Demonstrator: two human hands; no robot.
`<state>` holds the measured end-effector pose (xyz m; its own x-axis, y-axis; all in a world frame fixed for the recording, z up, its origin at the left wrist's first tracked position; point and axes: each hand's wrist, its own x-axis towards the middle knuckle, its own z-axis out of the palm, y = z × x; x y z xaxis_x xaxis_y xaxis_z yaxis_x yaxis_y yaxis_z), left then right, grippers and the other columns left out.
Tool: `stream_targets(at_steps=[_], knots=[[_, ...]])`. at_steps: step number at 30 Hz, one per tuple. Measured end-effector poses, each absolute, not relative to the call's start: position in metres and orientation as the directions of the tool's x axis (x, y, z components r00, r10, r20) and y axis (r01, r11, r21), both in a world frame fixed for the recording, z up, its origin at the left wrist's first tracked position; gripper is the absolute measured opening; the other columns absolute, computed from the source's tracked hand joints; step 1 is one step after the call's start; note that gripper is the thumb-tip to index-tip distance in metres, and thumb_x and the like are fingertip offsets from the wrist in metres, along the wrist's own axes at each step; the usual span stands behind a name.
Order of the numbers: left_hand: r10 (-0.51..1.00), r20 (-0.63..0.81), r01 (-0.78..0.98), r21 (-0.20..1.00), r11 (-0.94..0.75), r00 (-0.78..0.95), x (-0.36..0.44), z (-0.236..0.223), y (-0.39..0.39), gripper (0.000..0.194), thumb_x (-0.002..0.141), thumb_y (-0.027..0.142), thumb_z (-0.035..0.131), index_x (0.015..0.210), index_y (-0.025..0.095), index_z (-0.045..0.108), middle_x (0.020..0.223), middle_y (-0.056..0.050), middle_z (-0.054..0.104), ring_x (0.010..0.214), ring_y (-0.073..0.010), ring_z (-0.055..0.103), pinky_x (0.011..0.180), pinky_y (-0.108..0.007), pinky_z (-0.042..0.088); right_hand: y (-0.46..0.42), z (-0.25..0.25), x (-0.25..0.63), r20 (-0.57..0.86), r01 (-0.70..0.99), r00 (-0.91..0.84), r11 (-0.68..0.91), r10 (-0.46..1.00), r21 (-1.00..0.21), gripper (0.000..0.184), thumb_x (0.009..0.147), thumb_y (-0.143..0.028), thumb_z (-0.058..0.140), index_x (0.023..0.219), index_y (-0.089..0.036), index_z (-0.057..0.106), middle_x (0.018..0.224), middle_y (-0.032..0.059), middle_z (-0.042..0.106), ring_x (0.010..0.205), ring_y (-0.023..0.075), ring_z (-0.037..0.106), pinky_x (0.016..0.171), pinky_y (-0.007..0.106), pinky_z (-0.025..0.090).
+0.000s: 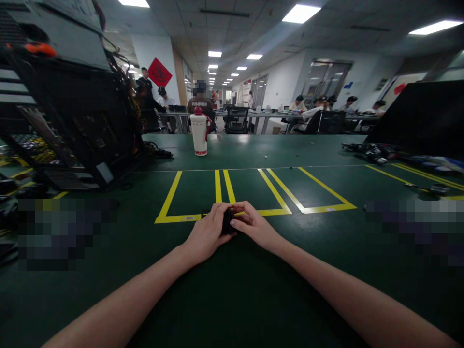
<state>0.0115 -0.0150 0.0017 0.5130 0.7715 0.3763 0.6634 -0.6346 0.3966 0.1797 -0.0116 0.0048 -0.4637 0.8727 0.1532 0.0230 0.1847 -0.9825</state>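
Both hands meet at the middle of the green table (232,299) around a small black object (227,221), whose kind I cannot make out. My left hand (208,231) wraps over it from the left and hides much of it. From the right, my right hand (255,227) pinches it, thumb at the near side and fingers on top. Part of the black piece sticks out left of my left hand's knuckles. Yellow tape (250,212) marks boxes on the table just beyond the hands.
A white tumbler (199,133) with a red lid stands at the back. An opened black computer case (105,130) fills the left, cables (157,151) beside it. More cables (373,152) and a dark panel (424,116) are at right. Several people sit at far desks.
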Motion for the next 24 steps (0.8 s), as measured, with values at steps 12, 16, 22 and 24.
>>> stream_targets(at_steps=[12,16,22,24], knots=[[0.779,0.370,0.664,0.408,-0.626,0.506,0.0105,0.0025,-0.0160,0.056,0.073,0.026,0.057,0.118,0.024,0.022,0.119,-0.006,0.036,0.093,-0.0216,0.054,0.071,-0.037,0.050,-0.0163,0.0041,0.1792,0.174,0.032,-0.474,0.214,0.863,-0.976,0.021,0.078,-0.027,0.051,0.097,-0.023,0.043,0.098,0.0016,0.049,0.095,0.0156,0.052,0.080,0.034,0.047],[0.772,0.377,0.659,0.405,-0.634,0.512,0.0102,0.0019,-0.0158,0.055,0.074,0.027,0.056,0.118,0.025,0.022,0.120,-0.006,0.036,0.097,-0.0227,0.053,0.073,-0.039,0.049,-0.0129,0.0030,0.1774,0.187,-0.001,-0.455,0.210,0.870,-0.978,0.014,0.079,-0.028,0.050,0.091,-0.022,0.044,0.093,0.0006,0.051,0.090,0.0149,0.054,0.074,0.031,0.048],[0.776,0.370,0.666,0.401,-0.629,0.511,0.0108,0.0032,-0.0159,0.055,0.074,0.025,0.056,0.117,0.023,0.023,0.119,-0.007,0.037,0.095,-0.0225,0.053,0.072,-0.037,0.049,-0.0117,0.0019,0.1778,0.178,0.006,-0.458,0.203,0.871,-0.979,0.021,0.077,-0.025,0.053,0.095,-0.023,0.043,0.096,0.0012,0.049,0.091,0.0149,0.053,0.075,0.031,0.047],[0.774,0.368,0.659,0.407,-0.633,0.515,0.0111,0.0040,-0.0162,0.053,0.075,0.025,0.055,0.117,0.023,0.023,0.118,-0.007,0.038,0.094,-0.0222,0.054,0.071,-0.037,0.050,-0.0111,0.0023,0.1784,0.192,0.019,-0.457,0.225,0.868,-0.974,0.023,0.077,-0.024,0.053,0.098,-0.023,0.043,0.100,0.0020,0.048,0.093,0.0149,0.052,0.079,0.033,0.046]])
